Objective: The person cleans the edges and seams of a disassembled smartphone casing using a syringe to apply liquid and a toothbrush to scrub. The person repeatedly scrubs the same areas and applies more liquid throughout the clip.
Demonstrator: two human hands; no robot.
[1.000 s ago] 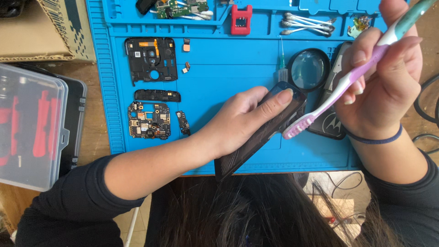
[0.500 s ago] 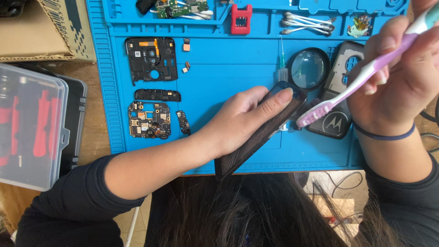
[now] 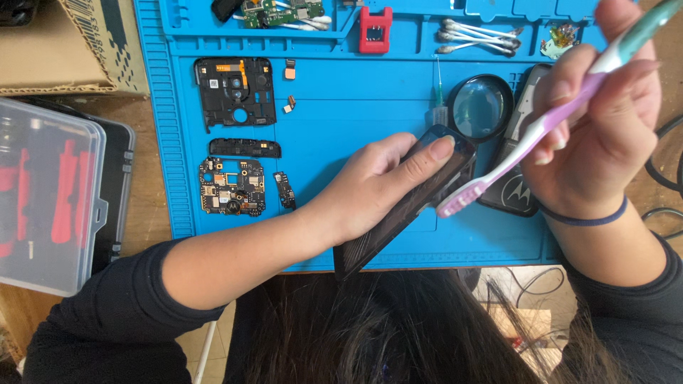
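Two hands are seen at work over a blue mat in the single head view. A dark phone panel is gripped edge-up by the left hand, the fingers wrapped over its top edge and the forefinger laid along it; its lower corner rests at the near edge of the mat. A toothbrush with a pink and teal handle is clenched in the right hand, and its bristled head is brought to just beside the panel, at or very near the upper face (contact cannot be told for sure).

Compared with a second ago, the right hand has been shifted up and to the right, so that a black phone back cover beneath it is now largely uncovered, while the brush head has been kept close to the panel. The left hand and the panel are seen unmoved. From this it is judged that brushing strokes are being made along the panel, which is held steady for them.

Elsewhere on the mat are laid a magnifying glass, a circuit board, a black inner frame, a red tool and cotton swabs. A clear plastic case is set to the left, off the mat.
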